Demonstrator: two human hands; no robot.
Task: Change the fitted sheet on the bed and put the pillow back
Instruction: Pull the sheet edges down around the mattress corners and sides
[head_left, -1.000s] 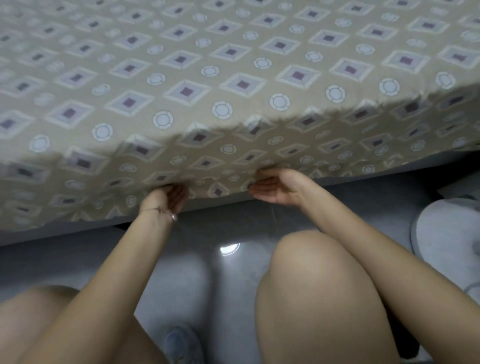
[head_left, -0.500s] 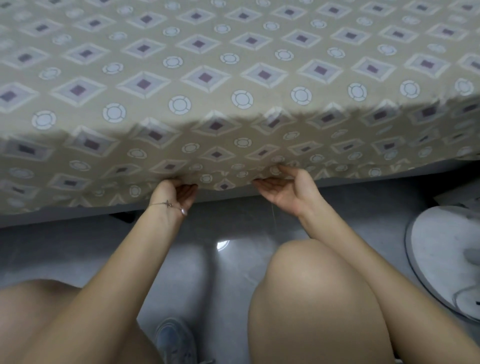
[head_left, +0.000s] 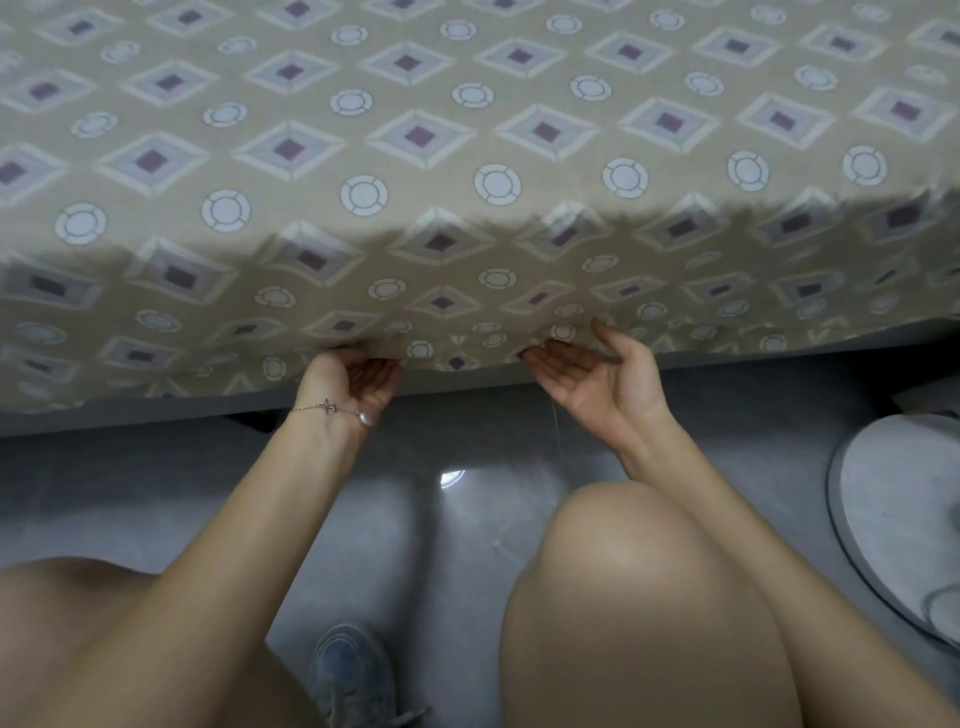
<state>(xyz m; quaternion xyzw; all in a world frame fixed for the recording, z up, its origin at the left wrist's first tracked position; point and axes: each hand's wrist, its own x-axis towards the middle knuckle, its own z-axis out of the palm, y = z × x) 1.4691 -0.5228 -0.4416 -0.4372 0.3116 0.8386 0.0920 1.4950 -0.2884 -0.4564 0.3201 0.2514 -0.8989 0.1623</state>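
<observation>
Fitted sheet (head_left: 467, 156) covers the bed (head_left: 810, 345), hem (head_left: 457, 364) down at its side. Left hand (head_left: 353, 376) and right hand (head_left: 597, 382) sit palm-up under it, fingers relaxed, gripping nothing (left tips partly hidden). We should tuck evenly, working outward.

**A bedroom at home**

A bed (head_left: 130, 415) fills the upper view, wrapped in a beige fitted sheet (head_left: 467, 156) printed with diamonds and circles. Below it lies a glossy grey floor (head_left: 467, 545), with a round white base (head_left: 893, 509) at the right.
</observation>
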